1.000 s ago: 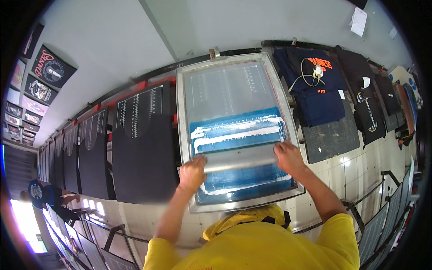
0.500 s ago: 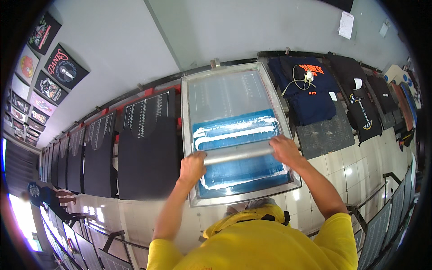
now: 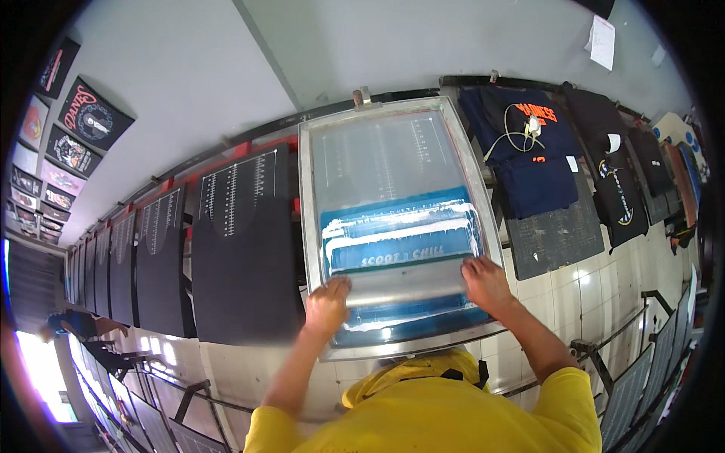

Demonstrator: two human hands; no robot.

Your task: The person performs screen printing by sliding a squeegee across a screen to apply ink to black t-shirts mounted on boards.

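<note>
A silk screen in a metal frame lies in front of me, its pale mesh at the far part and a blue stencil area at the near part. Across the blue area rests a wide squeegee with a grey metal handle. My left hand is closed round its left end, my right hand round its right end. White ink lies in streaks beyond the squeegee, and another streak shows on the near side. Light lettering is visible on the stencil just beyond the squeegee.
Black shirts on printing boards line the left side. To the right, folded navy shirts carry a coiled cable, with black shirts beyond. Another rack of boards stands at the lower right. A person is far left.
Both hands have drawn the squeegee toward me over the blue area. Lettering on the stencil has come into sight behind it. My view has shifted slightly.
</note>
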